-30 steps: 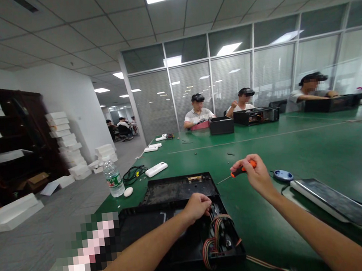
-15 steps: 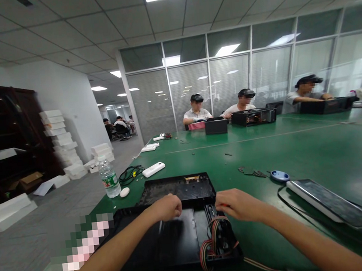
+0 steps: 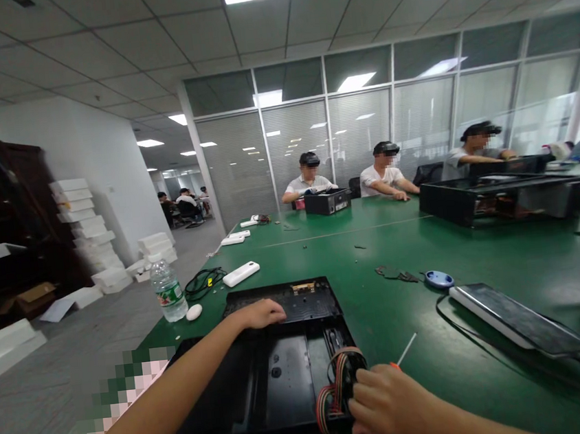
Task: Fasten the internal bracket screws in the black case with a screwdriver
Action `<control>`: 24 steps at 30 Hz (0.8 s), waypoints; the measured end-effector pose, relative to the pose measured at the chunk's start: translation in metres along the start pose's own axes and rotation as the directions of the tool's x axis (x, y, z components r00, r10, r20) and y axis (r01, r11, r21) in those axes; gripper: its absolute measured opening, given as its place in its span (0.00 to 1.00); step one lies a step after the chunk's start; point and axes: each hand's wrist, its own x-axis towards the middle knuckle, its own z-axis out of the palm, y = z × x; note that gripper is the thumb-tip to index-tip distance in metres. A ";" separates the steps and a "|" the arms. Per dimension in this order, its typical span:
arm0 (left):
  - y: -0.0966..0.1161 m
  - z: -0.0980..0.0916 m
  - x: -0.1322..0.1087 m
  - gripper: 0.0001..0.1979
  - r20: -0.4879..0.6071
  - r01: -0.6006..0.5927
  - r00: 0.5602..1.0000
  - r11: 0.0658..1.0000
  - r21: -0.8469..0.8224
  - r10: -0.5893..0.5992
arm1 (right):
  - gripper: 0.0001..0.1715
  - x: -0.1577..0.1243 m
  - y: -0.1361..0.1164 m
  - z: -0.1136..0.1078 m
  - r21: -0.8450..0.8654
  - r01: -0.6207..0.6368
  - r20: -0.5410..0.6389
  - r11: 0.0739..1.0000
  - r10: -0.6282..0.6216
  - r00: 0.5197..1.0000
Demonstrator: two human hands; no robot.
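The black case lies on the green table directly in front of the person, stretching below the left arm and up to the right hand. The left hand is over the back panel, near where it meets the case; its fingers bend downward, and whether they hold or touch anything I cannot tell. The right hand is clenched around the screwdriver, beside the case's near right corner. The shaft sticks out past the hand, pointing away from the case, and a bit of orange handle shows. The striped wires bunch up inside the case's right end, just left of the right fingers; contact between them is unclear. To the right, well apart from the case, lie the blue dish and the slab. The bottle stands upright to the left, beyond the left forearm.
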 end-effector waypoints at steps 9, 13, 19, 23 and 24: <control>0.001 0.006 0.007 0.11 0.030 -0.151 0.988 0.988 0.035 0.150 | 0.16 -0.018 0.001 -0.006 0.055 0.065 -0.066 0.996 -0.061 0.996; 0.018 -0.003 0.013 0.14 0.186 -0.168 0.975 0.946 0.278 0.119 | 0.16 -0.017 0.002 0.001 0.087 0.058 -0.008 0.994 -0.058 0.998; 0.024 -0.025 0.001 0.07 0.077 -0.098 0.994 0.906 0.412 0.072 | 0.17 -0.014 0.011 0.008 0.131 0.038 0.006 0.991 -0.039 0.999; 0.033 -0.054 -0.022 0.07 0.033 -0.119 0.993 0.899 0.422 0.116 | 0.20 -0.005 0.035 0.024 0.153 0.035 -0.009 0.988 -0.034 0.999; 0.039 -0.061 -0.029 0.07 0.023 -0.131 0.991 0.899 0.418 0.134 | 0.20 -0.001 0.042 0.030 0.156 0.033 -0.008 0.987 -0.032 0.999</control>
